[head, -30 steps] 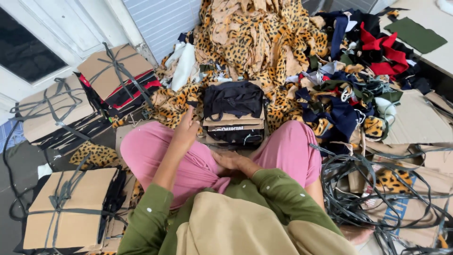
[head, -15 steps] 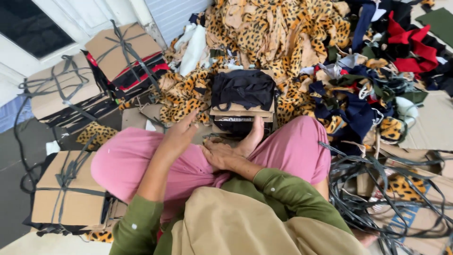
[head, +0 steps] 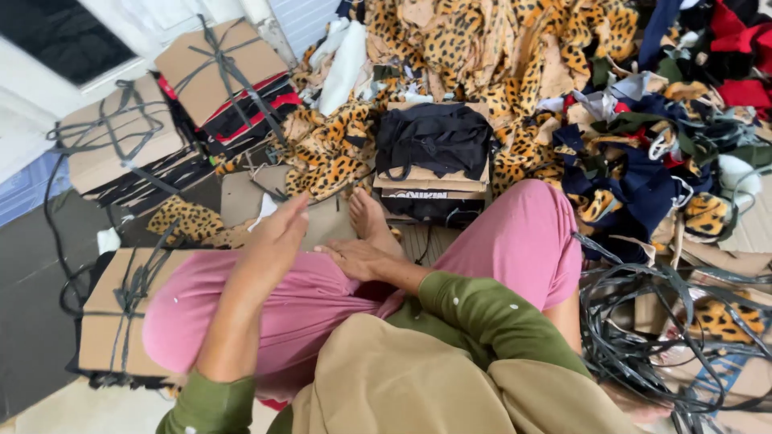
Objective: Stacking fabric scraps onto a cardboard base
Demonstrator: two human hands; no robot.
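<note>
Hands lay empty over the person's lap: the left hand (head: 277, 237) hovered open above the pink-trousered left knee (head: 193, 309), fingers loosely extended and holding nothing, while the right hand (head: 358, 259) rested flat and relaxed on the inner thigh, just behind a bare foot (head: 370, 219). Directly ahead of that foot, on the floor, sat a small bundle (head: 434, 165) of black fabric stacked between cardboard sheets, close to both hands but touched by neither. Leopard-print cloth (head: 482, 48) spread in a heap behind the bundle, with dark blue and red scraps (head: 643, 173) to the right. Three larger cardboard-faced bundles tied with black strapping (head: 129, 309) lay at the left, and a tangle of loose black straps (head: 651, 329) sat beside the right knee.
</note>
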